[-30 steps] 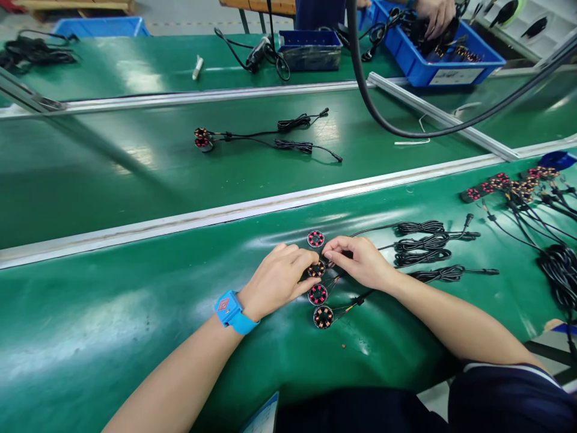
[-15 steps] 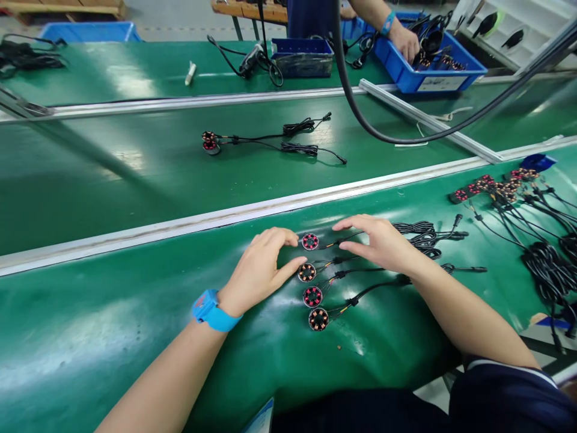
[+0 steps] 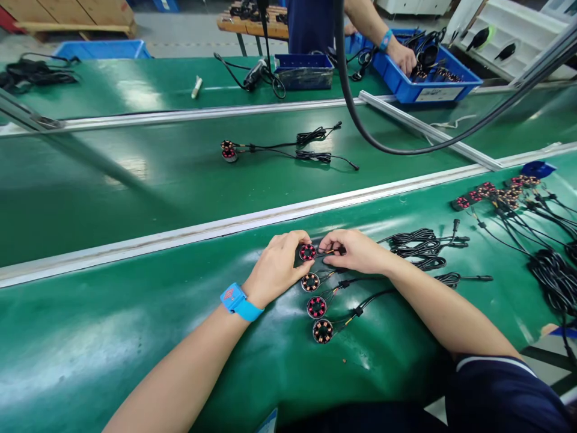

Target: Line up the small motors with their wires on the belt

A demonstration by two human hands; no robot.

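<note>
Between the thumb and fingers of my left hand [image 3: 280, 264] is a motor stator [image 3: 307, 252] with red windings, the farthest of a short column on the green bench. My right hand [image 3: 351, 251] pinches the thin wires [image 3: 325, 252] just to the right of that stator. Nearer me lie a copper-wound stator [image 3: 311, 282], a red-wound stator [image 3: 317, 307] and another copper-wound stator [image 3: 323, 331]. Their black cables run rightward under my right forearm to coiled bundles [image 3: 417, 240]. A blue wrist strap [image 3: 241, 302] circles my left wrist.
A pile of stators [image 3: 505, 192] with coiled cables [image 3: 550, 270] lies to the right. Two cabled stators [image 3: 228, 151] rest on the middle belt beyond a metal rail [image 3: 252, 221]. Opposite, a co-worker's hand [image 3: 402, 57] reaches into a blue bin [image 3: 408, 90]. A thick black cable [image 3: 383, 147] hangs ahead.
My left hand has closed around the farthest red-wound stator. My right hand has moved left and closed on its wires. On the belt, the two stators have shifted slightly right.
</note>
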